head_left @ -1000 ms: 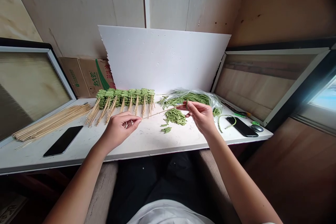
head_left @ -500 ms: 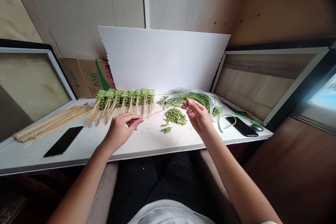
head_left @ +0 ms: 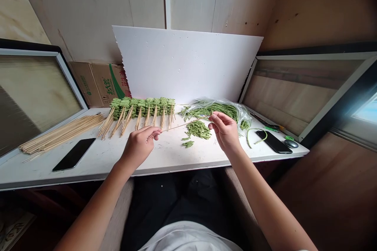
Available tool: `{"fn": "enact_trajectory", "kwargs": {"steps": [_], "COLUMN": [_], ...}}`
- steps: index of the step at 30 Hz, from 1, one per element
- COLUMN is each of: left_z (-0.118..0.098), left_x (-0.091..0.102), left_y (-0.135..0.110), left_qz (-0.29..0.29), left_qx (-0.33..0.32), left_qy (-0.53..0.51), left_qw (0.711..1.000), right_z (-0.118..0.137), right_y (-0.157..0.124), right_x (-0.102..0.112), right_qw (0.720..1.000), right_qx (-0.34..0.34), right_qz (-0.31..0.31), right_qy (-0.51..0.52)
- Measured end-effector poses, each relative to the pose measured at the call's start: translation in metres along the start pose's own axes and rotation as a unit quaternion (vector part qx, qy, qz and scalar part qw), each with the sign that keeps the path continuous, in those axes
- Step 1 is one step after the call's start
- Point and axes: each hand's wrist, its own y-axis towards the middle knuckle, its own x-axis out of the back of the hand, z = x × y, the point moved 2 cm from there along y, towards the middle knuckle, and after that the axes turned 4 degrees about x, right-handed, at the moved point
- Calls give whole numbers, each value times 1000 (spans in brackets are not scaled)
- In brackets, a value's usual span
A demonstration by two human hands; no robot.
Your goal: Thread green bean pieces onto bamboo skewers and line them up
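Observation:
My left hand (head_left: 141,142) is closed in a pinch on one end of a thin bamboo skewer (head_left: 183,125), which slants up to the right above the table. At its other end, my right hand (head_left: 226,130) is closed, thumb and fingertips pinching a short piece of green bean (head_left: 211,112). Whether the tip has pierced the piece is too small to tell. Below the skewer lies a heap of cut bean pieces (head_left: 198,130), with a few strays in front. Behind my left hand, skewered beans (head_left: 141,106) are stacked in a row, their bare stick ends pointing toward me.
A clear plastic bag of long beans (head_left: 219,106) lies behind my right hand. Bare skewers (head_left: 61,132) and a phone (head_left: 73,154) are on the left. Another phone (head_left: 273,142), a loose long bean (head_left: 247,138) and a small rounded grey object (head_left: 291,144) sit on the right. A white board (head_left: 188,62) stands behind.
The whole view has shifted slightly. My left fingers have curled in more around the skewer's end. My right hand remains at the far end, its fingers slightly changed.

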Motion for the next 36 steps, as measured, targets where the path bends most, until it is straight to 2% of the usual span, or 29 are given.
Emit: {"fn": "enact_trajectory", "kwargs": {"steps": [6, 10, 16, 21, 25, 31, 36], "left_z": [13, 8, -9, -3, 7, 9, 14], "left_x": [-6, -5, -2, -5, -10, -13, -17], "left_y": [-4, 1, 6, -1, -4, -3, -4], "left_qz": [21, 20, -26, -52, -34, -9, 25], "left_qx": [41, 54, 21, 5, 17, 22, 54], "left_qy": [-5, -11, -25, -4, 2, 16, 9], "left_qw": [999, 998, 999, 999, 999, 1000, 998], "right_z": [1, 0, -2, -4, -7, -8, -6], "right_y": [-3, -3, 1, -1, -5, -9, -13], "right_x": [-3, -3, -4, -5, -8, -10, -15], "right_qw": [1000, 1000, 999, 999, 1000, 1000, 1000], "right_qx": [0, 9, 0, -2, 10, 10, 28], "right_qz": [21, 12, -49, -40, -21, -14, -6], "right_qy": [0, 7, 9, 18, -3, -13, -12]}}
